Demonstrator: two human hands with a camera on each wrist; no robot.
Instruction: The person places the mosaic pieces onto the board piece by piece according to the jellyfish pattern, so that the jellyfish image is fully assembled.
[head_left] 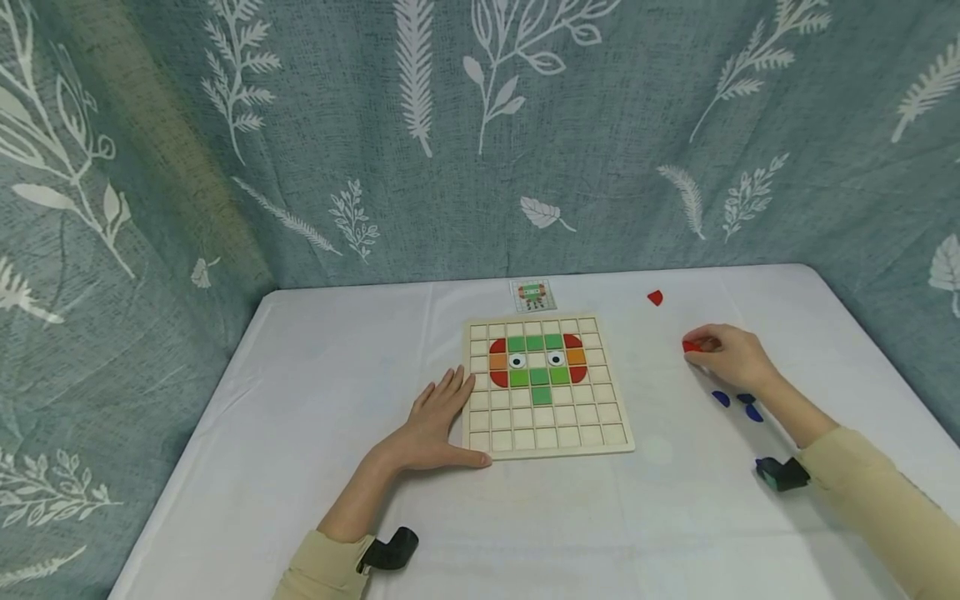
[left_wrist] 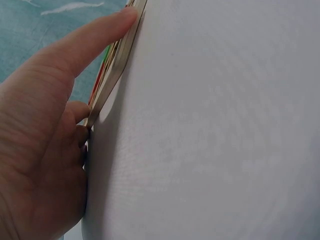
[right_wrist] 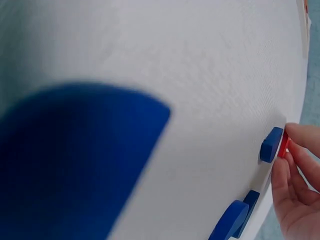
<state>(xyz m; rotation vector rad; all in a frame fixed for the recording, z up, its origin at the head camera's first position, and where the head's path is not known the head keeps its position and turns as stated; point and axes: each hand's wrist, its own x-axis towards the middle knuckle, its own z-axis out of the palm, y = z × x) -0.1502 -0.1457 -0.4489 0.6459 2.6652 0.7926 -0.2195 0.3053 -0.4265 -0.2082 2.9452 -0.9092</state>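
two hands reach over the white table: the left hand, left of centre, lies spread against the edge of the grid board, grasping nothing, while the right hand, at the right of the frame, pinches a red piece between thumb and fingers. blue pieces lie just below it. the board sits mid-frame, bearing a coloured figure; a picture card lies just above it.
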